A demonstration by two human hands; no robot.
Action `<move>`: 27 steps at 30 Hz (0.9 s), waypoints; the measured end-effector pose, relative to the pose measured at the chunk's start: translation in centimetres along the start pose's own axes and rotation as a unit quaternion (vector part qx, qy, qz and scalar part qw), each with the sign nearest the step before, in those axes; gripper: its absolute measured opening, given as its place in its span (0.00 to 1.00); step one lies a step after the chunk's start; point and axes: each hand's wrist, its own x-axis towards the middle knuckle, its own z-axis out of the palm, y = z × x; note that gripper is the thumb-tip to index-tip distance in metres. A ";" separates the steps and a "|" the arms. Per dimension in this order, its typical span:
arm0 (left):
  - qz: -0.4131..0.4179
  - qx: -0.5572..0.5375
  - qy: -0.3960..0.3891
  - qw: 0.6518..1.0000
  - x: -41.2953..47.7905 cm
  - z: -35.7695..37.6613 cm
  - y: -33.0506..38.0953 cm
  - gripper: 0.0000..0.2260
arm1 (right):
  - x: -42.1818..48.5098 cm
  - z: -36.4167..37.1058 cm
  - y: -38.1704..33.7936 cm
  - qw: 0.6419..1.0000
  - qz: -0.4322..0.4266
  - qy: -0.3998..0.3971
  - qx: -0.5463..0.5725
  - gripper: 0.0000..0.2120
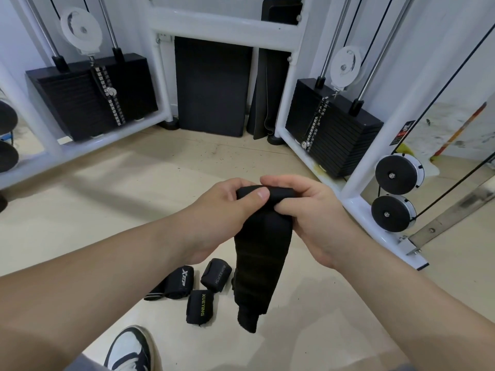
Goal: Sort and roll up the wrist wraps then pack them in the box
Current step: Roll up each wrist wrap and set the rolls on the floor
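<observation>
A long black wrist wrap (255, 263) hangs from both my hands in the middle of the view. My left hand (227, 210) pinches its rolled top end from the left, thumb on top. My right hand (305, 210) grips the same end from the right, fingers curled round it. The loose tail dangles down toward the floor. Three rolled black wraps lie on the floor below: one marked XEEP (178, 282), one marked XUEYING (201, 306), and a third (216, 274) with small white lettering. No box is in view.
A white cable machine frame (356, 199) with black weight stacks (332, 129) stands right and at the back left. Black mats (211, 87) lean against the wall. My shoe (131, 349) is at the bottom edge. The floor is pale wood.
</observation>
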 end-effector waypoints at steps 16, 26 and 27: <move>-0.046 -0.058 -0.047 0.996 -0.1 -0.4 -0.6 0.14 | -0.1 -0.7 0.5 0.997 0.000 -0.042 -0.058 0.10; -0.015 -0.019 0.013 1.000 -0.2 0.0 0.1 0.11 | -0.1 -0.2 0.4 0.999 -0.023 -0.029 -0.033 0.19; -0.001 -0.012 0.020 1.000 -0.3 0.1 0.2 0.10 | 0.0 -0.3 0.3 0.999 -0.010 -0.034 -0.020 0.19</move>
